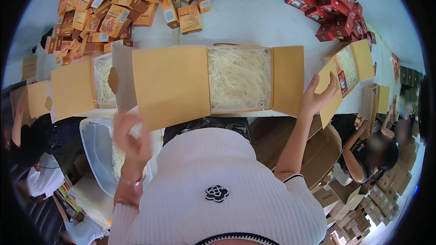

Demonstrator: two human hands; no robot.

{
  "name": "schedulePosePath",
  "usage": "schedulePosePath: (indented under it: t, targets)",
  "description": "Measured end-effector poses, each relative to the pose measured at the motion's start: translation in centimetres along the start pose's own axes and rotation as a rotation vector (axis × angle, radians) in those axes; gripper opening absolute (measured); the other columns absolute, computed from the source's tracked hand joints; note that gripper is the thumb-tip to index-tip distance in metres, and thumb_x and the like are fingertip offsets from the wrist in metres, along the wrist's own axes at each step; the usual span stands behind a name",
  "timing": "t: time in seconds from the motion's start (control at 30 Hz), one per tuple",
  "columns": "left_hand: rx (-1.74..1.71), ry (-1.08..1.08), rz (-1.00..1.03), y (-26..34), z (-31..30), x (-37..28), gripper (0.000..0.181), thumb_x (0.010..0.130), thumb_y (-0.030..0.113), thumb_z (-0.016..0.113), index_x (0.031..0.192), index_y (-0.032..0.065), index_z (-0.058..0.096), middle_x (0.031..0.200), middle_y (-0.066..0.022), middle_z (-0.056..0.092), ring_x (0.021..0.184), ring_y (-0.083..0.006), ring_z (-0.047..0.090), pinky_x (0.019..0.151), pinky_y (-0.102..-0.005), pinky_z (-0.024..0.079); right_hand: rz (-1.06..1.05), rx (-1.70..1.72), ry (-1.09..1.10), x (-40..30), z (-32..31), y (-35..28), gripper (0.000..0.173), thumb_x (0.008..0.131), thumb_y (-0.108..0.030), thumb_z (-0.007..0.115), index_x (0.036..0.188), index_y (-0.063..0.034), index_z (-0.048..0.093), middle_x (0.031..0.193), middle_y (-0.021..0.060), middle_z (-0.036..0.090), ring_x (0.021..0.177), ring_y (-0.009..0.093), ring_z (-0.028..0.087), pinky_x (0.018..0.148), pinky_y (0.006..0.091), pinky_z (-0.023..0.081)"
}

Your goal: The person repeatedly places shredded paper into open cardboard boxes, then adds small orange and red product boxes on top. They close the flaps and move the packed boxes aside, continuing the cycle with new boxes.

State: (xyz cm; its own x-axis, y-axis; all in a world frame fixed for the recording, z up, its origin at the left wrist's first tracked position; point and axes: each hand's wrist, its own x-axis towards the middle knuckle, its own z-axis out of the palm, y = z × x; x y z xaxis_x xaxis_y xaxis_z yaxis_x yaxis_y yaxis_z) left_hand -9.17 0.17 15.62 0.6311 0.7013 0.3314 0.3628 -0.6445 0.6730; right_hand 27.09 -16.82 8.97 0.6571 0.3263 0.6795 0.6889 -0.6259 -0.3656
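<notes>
In front of me an open cardboard gift box (170, 85) lies on the white table with its flaps spread to both sides; pale shredded paper filler (239, 78) fills it. My left hand (132, 136), blurred and with a bracelet at the wrist, is near the table's front edge, beside the box's left flap; its fingers are curled and I cannot tell if anything is in them. My right hand (320, 95) has its fingers apart, over the flap of another open box (362, 62) at the right, which holds filler and a red carton (342, 81).
Brown and orange cartons (115, 18) are heaped at the back left, red cartons (328, 3) at the back right. Another open box (73, 86) stands at left. Below it is a clear plastic tub (95, 153) with filler. Co-workers (371, 156) are at both sides.
</notes>
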Motion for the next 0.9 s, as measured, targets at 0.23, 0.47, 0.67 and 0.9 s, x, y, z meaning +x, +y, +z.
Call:
schedulePosePath:
  t: [0.23, 0.47, 0.67, 0.9]
  targets:
    - [0.611, -0.774, -0.453, -10.2, 19.8, 20.6, 0.060, 0.075, 0.049, 0.055, 0.111, 0.0022, 0.048, 0.109, -0.0162, 0.055, 0.097, -0.0319, 0.056, 0.078, -0.0393, 0.046, -0.143, 0.528, -0.212, -0.7, 0.9, -7.3, 0.021, 0.076, -0.003, 0.058, 0.096, 0.0015, 0.054, 0.100, 0.0161, 0.053, 0.094, 0.031, 0.050, 0.083, 0.0382, 0.039]
    - [0.709, -0.419, -0.475, -15.1, 24.1, 18.4, 0.075, 0.071, 0.042, 0.056, 0.133, 0.0086, 0.028, 0.122, -0.0196, 0.045, 0.099, -0.0347, 0.055, 0.080, -0.0373, 0.045, 0.066, 0.676, -0.399, -4.7, 0.5, -6.6, 0.019, 0.076, 0.000, 0.056, 0.095, 0.0020, 0.054, 0.098, 0.0154, 0.054, 0.092, 0.029, 0.051, 0.081, 0.0356, 0.040]
    - [-0.059, -0.736, -0.651, -8.2, 13.6, 22.5, 0.052, 0.075, 0.055, 0.044, 0.097, 0.0101, 0.059, 0.083, -0.0082, 0.061, 0.078, -0.0161, 0.056, 0.069, -0.0293, 0.044, 0.110, 0.658, -0.557, -5.5, 3.0, -7.3, 0.037, 0.077, -0.009, 0.061, 0.110, 0.0012, 0.048, 0.108, 0.0173, 0.051, 0.097, 0.031, 0.049, 0.085, 0.0349, 0.039]
    - [-0.519, -0.989, -0.707, -3.7, 14.5, 16.6, 0.055, 0.080, 0.061, 0.038, 0.087, 0.0105, 0.059, 0.081, 0.0007, 0.057, 0.073, -0.0088, 0.049, 0.067, -0.0256, 0.042, 0.268, 0.942, -1.281, -2.0, 4.4, -9.7, 0.050, 0.078, -0.021, 0.065, 0.118, -0.0006, 0.044, 0.101, 0.0155, 0.057, 0.093, 0.020, 0.055, 0.077, 0.0302, 0.044]
